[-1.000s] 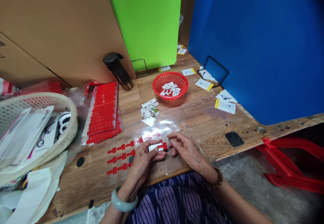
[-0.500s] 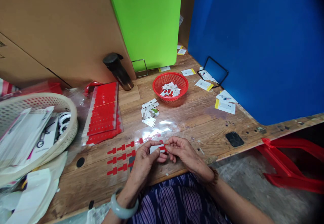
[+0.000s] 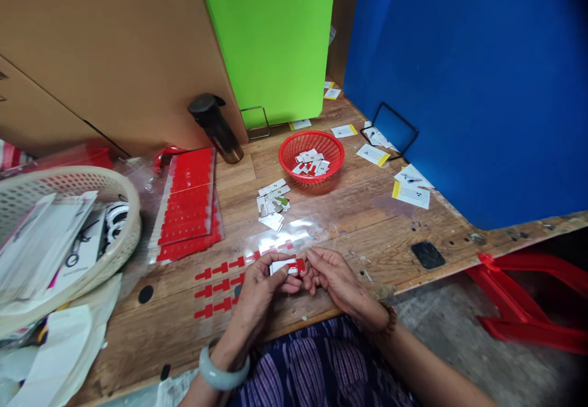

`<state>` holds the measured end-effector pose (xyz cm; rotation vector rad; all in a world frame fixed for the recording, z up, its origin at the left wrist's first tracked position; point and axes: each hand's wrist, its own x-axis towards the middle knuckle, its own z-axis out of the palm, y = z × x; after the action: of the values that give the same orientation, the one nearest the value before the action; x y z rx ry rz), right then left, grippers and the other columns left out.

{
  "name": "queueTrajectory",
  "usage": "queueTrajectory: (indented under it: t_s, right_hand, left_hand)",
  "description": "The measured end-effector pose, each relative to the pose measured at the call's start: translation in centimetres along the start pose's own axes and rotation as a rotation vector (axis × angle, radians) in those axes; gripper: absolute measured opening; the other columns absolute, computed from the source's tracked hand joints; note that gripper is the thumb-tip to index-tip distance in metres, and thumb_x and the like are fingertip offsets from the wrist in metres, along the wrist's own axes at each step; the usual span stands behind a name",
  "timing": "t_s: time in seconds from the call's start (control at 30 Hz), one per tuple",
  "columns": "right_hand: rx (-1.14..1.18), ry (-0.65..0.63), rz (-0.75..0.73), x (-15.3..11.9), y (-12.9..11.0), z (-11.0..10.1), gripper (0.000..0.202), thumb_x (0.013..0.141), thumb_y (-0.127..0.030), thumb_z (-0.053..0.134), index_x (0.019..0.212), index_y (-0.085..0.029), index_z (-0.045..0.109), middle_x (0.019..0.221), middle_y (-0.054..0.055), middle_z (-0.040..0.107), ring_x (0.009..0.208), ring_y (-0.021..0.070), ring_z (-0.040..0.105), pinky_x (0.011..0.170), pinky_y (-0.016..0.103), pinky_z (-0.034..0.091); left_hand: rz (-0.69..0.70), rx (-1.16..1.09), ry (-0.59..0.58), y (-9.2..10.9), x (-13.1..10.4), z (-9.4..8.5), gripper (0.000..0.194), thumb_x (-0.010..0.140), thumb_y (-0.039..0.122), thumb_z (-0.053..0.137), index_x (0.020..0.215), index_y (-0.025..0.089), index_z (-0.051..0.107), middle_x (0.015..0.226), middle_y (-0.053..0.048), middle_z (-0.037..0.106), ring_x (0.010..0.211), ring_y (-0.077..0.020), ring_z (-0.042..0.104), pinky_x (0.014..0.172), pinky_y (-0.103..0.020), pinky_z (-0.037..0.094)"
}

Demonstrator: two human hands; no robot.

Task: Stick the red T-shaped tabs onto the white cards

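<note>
My left hand (image 3: 261, 281) is closed on a small white card (image 3: 281, 266), thumb on top and fingers beneath. A red T-shaped sticker (image 3: 297, 265) sits on the card's right end. My right hand (image 3: 328, 275) has its fingers pinched at the sticker's right edge; the fingertips partly hide the contact. Under and left of my hands lies a clear sheet with rows of red T-shaped stickers (image 3: 221, 284). Beyond it is a loose pile of small white cards (image 3: 273, 198). A red basket (image 3: 336, 165) holds several white cards with red parts.
At left stand a cream basket (image 3: 131, 235) of packaged items and stacked red sticker sheets (image 3: 188, 192). A dark flask (image 3: 218, 131) leans near cardboard. Green (image 3: 275, 39) and blue panels (image 3: 459, 88) rise behind, with yellow-edged cards (image 3: 413, 195) along the blue one. A red stool (image 3: 519, 296) is right.
My right fingers have shifted slightly outward from the red sticker, and more of its face now shows on the card. My left hand keeps its hold. The view has moved slightly.
</note>
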<state>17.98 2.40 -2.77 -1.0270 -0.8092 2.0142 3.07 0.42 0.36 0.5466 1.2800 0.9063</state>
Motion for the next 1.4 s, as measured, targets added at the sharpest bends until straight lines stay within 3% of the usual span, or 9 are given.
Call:
queueTrajectory:
  t_s: [0.53,0.67,0.87,1.07,1.23,1.4]
  right_hand:
    - [-0.014,-0.049,-0.030,0.2,0.6,-0.3,0.033,0.080,-0.048,0.061,0.079,-0.015,0.059,0.061,-0.003,0.058,0.049,0.0060,0.052,0.048,0.018,0.040]
    - [-0.127,-0.024,-0.068,0.3,0.2,-0.3,0.034,0.074,-0.044,0.068,0.090,-0.015,0.061,0.056,-0.005,0.057,0.047,0.0065,0.050,0.048,0.019,0.040]
    - [-0.273,0.042,-0.077,0.3,-0.7,-0.2,0.029,0.072,-0.041,0.066,0.086,-0.016,0.062,0.056,-0.005,0.056,0.047,0.0077,0.050,0.047,0.020,0.040]
    - [-0.337,0.137,-0.138,0.4,-0.5,0.4,0.023,0.072,-0.033,0.062,0.088,-0.016,0.063,0.062,-0.004,0.055,0.053,0.0086,0.050,0.049,0.020,0.040]
    - [-0.431,0.279,-0.199,0.5,-0.2,0.5,0.022,0.067,-0.030,0.067,0.086,-0.017,0.065,0.066,-0.003,0.058,0.057,0.0102,0.053,0.054,0.022,0.045]
    - [-0.382,0.284,-0.183,0.8,-0.2,0.8,0.016,0.066,-0.031,0.069,0.075,-0.017,0.066,0.062,-0.002,0.063,0.056,0.0124,0.057,0.053,0.023,0.046]
  left_hand:
    - [0.024,-0.013,0.022,-0.4,0.4,-0.3,0.039,0.069,0.025,0.073,0.100,0.010,0.056,0.064,-0.005,0.071,0.054,-0.0117,0.066,0.058,-0.019,0.053]
    - [0.019,-0.010,0.038,-0.5,0.3,-0.3,0.041,0.067,0.028,0.075,0.098,0.010,0.055,0.066,-0.006,0.072,0.059,-0.0131,0.068,0.061,-0.021,0.054]
    - [-0.006,-0.007,0.005,-0.9,0.1,-0.3,0.041,0.062,0.032,0.079,0.088,0.012,0.054,0.066,-0.004,0.071,0.056,-0.0120,0.067,0.057,-0.020,0.053]
    - [-0.045,-0.023,-0.049,-1.6,0.0,0.3,0.039,0.067,0.036,0.076,0.088,0.011,0.055,0.074,-0.007,0.072,0.059,-0.0132,0.068,0.060,-0.023,0.054]
    - [0.025,-0.003,-0.001,-2.5,0.1,0.8,0.037,0.071,0.040,0.071,0.088,0.013,0.053,0.070,-0.006,0.070,0.058,-0.0136,0.066,0.060,-0.025,0.054]
    - [0.237,0.246,0.069,-3.1,-0.1,1.4,0.029,0.082,0.042,0.056,0.092,0.015,0.057,0.081,-0.007,0.071,0.069,-0.0168,0.068,0.067,-0.029,0.054]
